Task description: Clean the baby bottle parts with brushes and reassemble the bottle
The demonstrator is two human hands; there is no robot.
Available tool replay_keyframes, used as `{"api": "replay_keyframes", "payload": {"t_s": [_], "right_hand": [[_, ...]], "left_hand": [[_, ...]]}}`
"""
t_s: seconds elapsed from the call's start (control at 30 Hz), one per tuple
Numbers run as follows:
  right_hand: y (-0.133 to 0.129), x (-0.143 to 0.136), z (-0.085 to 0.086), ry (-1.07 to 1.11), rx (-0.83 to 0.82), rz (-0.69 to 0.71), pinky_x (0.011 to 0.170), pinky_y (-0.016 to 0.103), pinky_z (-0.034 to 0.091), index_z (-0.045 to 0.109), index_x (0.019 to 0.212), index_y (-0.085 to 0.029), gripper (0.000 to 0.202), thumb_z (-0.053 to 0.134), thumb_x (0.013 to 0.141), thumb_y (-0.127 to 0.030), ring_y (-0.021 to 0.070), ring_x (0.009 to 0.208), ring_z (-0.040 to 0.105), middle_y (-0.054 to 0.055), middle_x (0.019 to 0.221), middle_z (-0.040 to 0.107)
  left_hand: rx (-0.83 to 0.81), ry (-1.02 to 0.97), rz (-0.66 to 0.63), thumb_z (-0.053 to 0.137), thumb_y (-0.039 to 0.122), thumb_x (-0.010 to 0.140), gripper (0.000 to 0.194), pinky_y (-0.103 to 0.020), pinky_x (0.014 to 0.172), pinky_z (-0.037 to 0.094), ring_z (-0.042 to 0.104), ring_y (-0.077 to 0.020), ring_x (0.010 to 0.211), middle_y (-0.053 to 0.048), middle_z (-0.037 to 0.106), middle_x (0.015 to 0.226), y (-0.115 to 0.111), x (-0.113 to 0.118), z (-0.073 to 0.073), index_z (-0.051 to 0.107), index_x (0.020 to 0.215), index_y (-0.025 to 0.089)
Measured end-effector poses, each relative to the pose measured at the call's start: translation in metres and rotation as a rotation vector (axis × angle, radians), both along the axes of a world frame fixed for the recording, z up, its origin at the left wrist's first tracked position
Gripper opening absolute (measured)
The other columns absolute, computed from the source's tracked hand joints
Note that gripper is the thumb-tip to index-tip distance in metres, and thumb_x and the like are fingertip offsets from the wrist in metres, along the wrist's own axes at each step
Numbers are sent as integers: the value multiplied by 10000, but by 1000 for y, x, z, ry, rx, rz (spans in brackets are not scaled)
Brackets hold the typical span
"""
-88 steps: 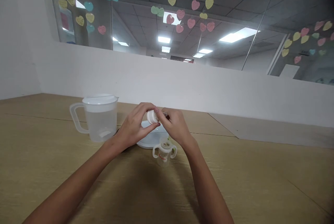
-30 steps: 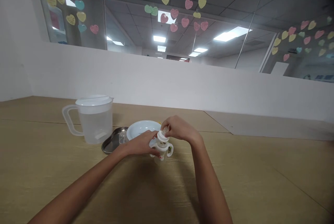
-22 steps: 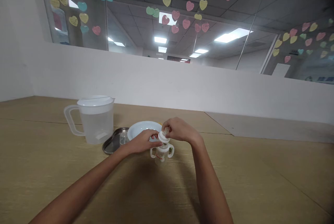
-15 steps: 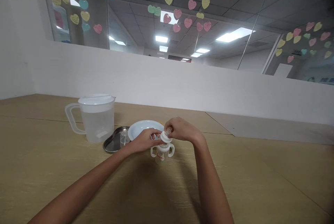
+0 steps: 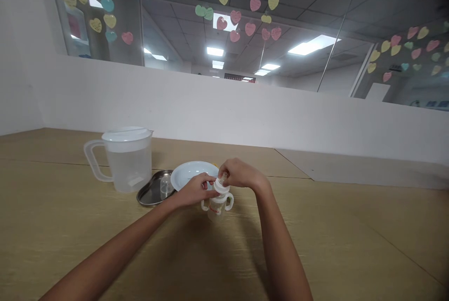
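A clear baby bottle (image 5: 216,211) with two white side handles stands upright on the table in front of me. At its mouth is a white collar (image 5: 221,187) with a clear nipple (image 5: 223,177). My left hand (image 5: 195,189) reaches in from the left and grips the bottle at the neck, thumb along the front just below the collar. From the right and above, my right hand (image 5: 239,173) has its fingers closed round the nipple and collar. The right fingertips are partly hidden behind the nipple.
Behind my left hand lies a white plate (image 5: 187,168). Left of it, a metal kidney-shaped tray (image 5: 149,194) holds a small clear cap (image 5: 166,186). Farther left stands a lidded plastic jug (image 5: 129,163) with liquid in it. A white wall (image 5: 210,109) borders the table (image 5: 333,235) at the back.
The collar and nipple appear slightly lower and closer to the bottle's neck. Both hands keep their hold. The whole view has shifted a little.
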State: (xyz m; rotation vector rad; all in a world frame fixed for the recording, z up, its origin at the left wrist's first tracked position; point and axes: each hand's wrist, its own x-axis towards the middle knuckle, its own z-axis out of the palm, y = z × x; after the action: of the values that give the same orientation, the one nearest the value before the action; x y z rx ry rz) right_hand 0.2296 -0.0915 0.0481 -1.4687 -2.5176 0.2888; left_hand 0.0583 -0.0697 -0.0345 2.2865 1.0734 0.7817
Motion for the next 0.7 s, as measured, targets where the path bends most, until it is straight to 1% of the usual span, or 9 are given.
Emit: {"api": "replay_keyframes", "payload": {"t_s": [0.17, 0.27, 0.33, 0.47, 0.6, 0.7], "right_hand": [[5, 2, -1, -37, -34, -11, 534, 191, 373, 710, 888, -122, 299, 556, 638, -67, 126, 679, 572, 70, 826, 695], [5, 2, -1, -51, -37, -30, 533, 190, 371, 708, 898, -123, 306, 564, 634, -67, 128, 690, 575, 69, 837, 695], [5, 1, -1, -51, -29, -27, 543, 190, 374, 710, 892, -127, 301, 563, 636, -65, 130, 698, 579, 68, 840, 696], [2, -1, 1, -35, 4, 1, 567, 193, 377, 712, 907, -123, 308, 539, 661, -55, 131, 713, 578, 73, 852, 697], [-2, -7, 3, -30, 16, 25, 559, 190, 361, 703, 930, -112, 309, 521, 687, -53, 126, 708, 572, 74, 844, 695], [-3, -13, 1, -56, 11, 30, 549, 193, 353, 700, 940, -122, 306, 521, 698, -69, 128, 712, 578, 73, 854, 696]], "left_hand": [[-103, -2, 33, 641, 492, 671, 512, -256, 665, 386, 476, -169, 757, -26, 552, 907, -1, -2, 0, 622, 1097, 209], [-110, 12, 23, 676, 465, 638, 593, -266, 697, 394, 490, -184, 803, -35, 564, 975, -3, -2, 0, 579, 1166, 214], [-104, 19, -5, 691, 445, 623, 619, -273, 724, 397, 497, -194, 840, -33, 577, 1007, -3, -2, 0, 563, 1186, 223], [-110, 3, -52, 698, 422, 613, 607, -291, 761, 409, 521, -213, 888, -31, 606, 1034, -2, -1, -2, 566, 1168, 214], [-172, -61, -75, 716, 371, 600, 562, -313, 777, 430, 559, -234, 913, -50, 629, 1013, 0, -1, -5, 569, 1106, 176], [-203, -119, -118, 740, 311, 572, 596, -318, 793, 439, 573, -236, 936, -50, 635, 1034, 0, 0, -7, 537, 1119, 184]]}}
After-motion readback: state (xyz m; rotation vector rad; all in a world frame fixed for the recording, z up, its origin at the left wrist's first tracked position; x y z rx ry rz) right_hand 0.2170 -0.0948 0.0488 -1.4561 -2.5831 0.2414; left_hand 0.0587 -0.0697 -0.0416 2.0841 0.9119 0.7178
